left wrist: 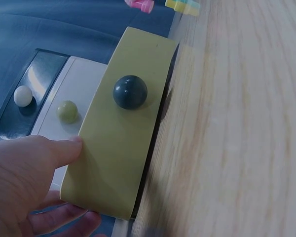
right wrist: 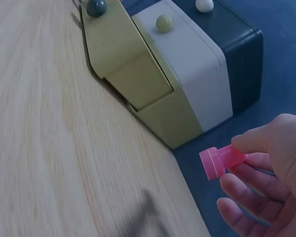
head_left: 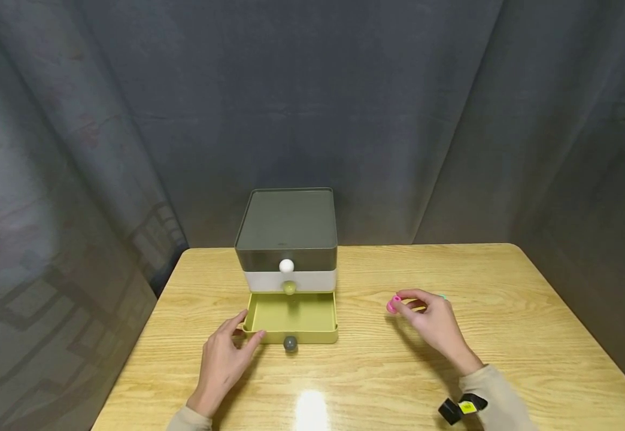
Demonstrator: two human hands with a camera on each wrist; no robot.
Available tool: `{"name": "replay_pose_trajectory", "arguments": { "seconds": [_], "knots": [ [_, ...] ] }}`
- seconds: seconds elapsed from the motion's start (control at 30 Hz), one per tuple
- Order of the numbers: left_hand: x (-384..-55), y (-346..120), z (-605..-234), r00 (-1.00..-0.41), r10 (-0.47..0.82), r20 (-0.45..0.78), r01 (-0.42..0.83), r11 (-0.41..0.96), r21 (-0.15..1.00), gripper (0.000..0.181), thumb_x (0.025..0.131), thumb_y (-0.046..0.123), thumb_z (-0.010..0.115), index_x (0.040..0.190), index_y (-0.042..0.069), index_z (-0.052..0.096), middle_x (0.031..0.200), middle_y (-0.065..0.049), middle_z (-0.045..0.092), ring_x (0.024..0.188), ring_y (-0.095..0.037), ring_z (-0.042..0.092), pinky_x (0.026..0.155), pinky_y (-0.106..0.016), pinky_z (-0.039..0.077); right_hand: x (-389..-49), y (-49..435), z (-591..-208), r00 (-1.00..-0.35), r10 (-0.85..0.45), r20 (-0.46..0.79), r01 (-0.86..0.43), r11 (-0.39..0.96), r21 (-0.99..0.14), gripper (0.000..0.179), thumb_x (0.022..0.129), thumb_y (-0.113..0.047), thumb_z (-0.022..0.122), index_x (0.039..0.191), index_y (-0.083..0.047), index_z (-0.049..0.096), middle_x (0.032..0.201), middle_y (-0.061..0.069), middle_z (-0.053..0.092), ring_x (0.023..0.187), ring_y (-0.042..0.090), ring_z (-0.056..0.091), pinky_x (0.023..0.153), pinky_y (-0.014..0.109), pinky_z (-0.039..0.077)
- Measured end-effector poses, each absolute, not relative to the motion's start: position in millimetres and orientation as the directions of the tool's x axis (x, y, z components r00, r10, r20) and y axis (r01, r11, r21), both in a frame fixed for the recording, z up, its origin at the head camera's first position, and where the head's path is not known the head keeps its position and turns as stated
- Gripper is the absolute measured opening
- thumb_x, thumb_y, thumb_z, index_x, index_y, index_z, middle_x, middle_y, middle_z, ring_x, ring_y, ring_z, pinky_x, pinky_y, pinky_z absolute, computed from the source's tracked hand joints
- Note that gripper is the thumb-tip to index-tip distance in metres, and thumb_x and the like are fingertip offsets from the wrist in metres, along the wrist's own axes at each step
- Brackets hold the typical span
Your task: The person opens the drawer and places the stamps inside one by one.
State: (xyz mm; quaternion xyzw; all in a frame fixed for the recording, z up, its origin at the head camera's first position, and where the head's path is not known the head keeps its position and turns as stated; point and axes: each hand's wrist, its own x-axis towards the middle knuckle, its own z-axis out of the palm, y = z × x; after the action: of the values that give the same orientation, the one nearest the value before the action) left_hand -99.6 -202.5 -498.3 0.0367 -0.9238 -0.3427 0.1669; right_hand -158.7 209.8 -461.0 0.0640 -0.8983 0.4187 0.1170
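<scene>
A three-tier desk drawer box, dark grey over white over olive-yellow, stands on the table. Its bottom yellow drawer (head_left: 291,337) is pulled out, with bare floor showing inside and a dark round knob (left wrist: 130,92) on its front. My left hand (head_left: 223,359) holds that drawer's left front corner, thumb at the upper edge and fingers around the side. Off to the right of the box, my right hand (head_left: 433,317) pinches a small pink stamp-shaped piece (right wrist: 219,160) between thumb and fingers, above the table. The piece has a wide round end and a narrower stem.
The dark grey top tier (head_left: 291,218) has a white knob (head_left: 287,266), and the white tier has a yellow-green knob (head_left: 289,288). A yellow and teal piece (left wrist: 182,7) lies on the table, mostly behind my right hand in the head view. Grey curtains (head_left: 302,120) surround the wooden table (head_left: 388,383).
</scene>
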Motion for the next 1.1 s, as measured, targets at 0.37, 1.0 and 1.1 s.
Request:
{"name": "replay_pose_trajectory", "arguments": {
  "seconds": [0.37,1.0,1.1],
  "knots": [
    [-99,-201,-498,-0.943,-0.184,0.279,0.044,0.760,0.649,0.067,0.088,0.036,0.089,0.142,0.004,0.067,0.125,-0.015,0.077,0.095,-0.025,0.075,0.070,-0.031,0.054,-161,180,-456,-0.967,-0.089,0.240,-0.243,0.610,-0.755,0.020,0.094,-0.019,0.083,0.110,-0.008,0.082,0.103,0.007,0.081,0.086,0.015,0.073,0.073,0.023,0.060],
    [-98,-202,-499,-0.941,-0.180,0.288,0.053,0.760,0.648,0.066,0.089,0.035,0.088,0.142,0.003,0.067,0.124,-0.017,0.077,0.095,-0.025,0.075,0.070,-0.030,0.055,-162,113,-443,-0.957,-0.219,0.192,-0.277,0.480,-0.832,0.015,0.092,-0.016,0.084,0.107,-0.011,0.082,0.093,0.000,0.081,0.080,0.012,0.072,0.072,0.023,0.060],
    [-99,-202,-499,-0.939,-0.178,0.294,0.058,0.761,0.646,0.066,0.088,0.035,0.089,0.142,0.003,0.067,0.124,-0.017,0.077,0.094,-0.025,0.075,0.069,-0.030,0.055,-162,102,-441,-0.945,-0.257,0.203,-0.303,0.452,-0.839,0.015,0.093,-0.017,0.083,0.107,-0.010,0.082,0.089,-0.001,0.081,0.080,0.013,0.073,0.072,0.023,0.060]
  ]
}}
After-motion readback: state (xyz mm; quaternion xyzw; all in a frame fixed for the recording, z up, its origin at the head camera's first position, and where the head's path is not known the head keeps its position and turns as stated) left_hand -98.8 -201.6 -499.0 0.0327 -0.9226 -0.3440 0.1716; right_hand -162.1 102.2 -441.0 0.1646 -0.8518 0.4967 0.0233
